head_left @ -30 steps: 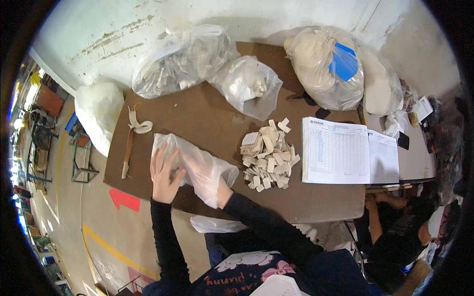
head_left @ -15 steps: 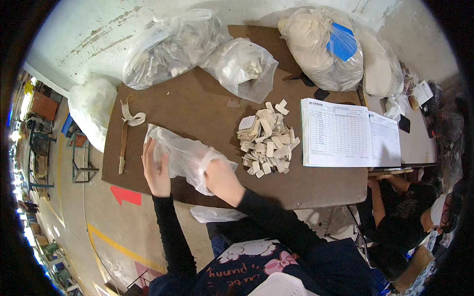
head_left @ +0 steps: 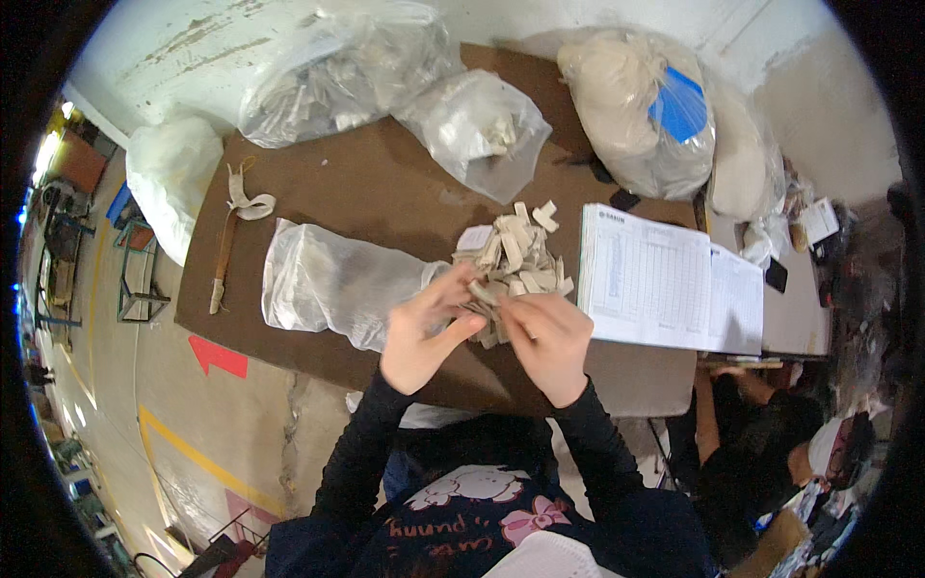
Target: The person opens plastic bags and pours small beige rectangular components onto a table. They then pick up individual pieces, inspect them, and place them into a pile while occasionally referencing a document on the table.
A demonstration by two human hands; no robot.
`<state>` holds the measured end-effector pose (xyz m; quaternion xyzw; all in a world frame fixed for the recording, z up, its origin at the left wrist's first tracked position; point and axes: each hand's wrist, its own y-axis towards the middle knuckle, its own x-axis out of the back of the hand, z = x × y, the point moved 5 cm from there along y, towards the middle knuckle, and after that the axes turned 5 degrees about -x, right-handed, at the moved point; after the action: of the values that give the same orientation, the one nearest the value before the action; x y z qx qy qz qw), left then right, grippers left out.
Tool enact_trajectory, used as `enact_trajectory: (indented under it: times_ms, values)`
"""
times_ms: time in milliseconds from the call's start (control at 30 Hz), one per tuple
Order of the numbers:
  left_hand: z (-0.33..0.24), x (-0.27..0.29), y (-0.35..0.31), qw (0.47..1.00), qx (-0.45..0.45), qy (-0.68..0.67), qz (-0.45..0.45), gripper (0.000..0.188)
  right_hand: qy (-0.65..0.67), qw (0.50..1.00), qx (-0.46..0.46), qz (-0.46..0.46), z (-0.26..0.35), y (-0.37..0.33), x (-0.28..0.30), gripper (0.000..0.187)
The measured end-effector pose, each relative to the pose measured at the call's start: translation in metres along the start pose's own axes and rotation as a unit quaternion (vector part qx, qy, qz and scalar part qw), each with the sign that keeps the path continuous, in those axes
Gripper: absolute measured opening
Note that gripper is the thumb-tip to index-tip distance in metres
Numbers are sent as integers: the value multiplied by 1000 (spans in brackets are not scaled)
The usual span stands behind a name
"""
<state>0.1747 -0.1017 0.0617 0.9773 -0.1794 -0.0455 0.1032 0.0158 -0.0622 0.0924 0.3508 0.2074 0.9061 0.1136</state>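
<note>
A heap of small flat off-white pieces [head_left: 520, 241] lies on the brown tabletop in front of me. Both my hands are at its near edge. My left hand [head_left: 417, 332] has its thumb and fingers apart, the fingers smeared by motion, and nothing shows in its grip. My right hand [head_left: 551, 339] is closed in a pinch, with a small off-white piece [head_left: 484, 293] at its fingertips. Left of the heap, a clear plastic bag [head_left: 337, 279] lies flattened, its right end partly behind my left hand.
An open record book [head_left: 641, 275] lies right of the heap. Filled clear bags [head_left: 337, 82] line the back, with a large beige-filled bag [head_left: 626, 106] at the right. A strap-like tool [head_left: 226, 241] lies far left. Another person [head_left: 771, 443] sits at the lower right.
Both hands have left the plastic bag and moved right to the heap. The bag now lies spread on the table. The right hand has taken up a small piece.
</note>
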Motion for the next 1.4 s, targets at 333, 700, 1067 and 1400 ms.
enact_trajectory:
  times_ms: [333,700,1067,1400]
  values:
    - [101,58,41,930,98,-280,-216,29,-115,978,131,116,-92,183,-70,30]
    - [105,60,35,877,175,-372,-250,18,-392,871,54,290,-123,300,-194,33]
    - [110,63,31,853,174,-431,-238,21,-252,961,10,112,-129,258,-148,29]
    - [77,52,48,912,25,-344,-220,47,197,978,-51,55,-169,195,-71,26]
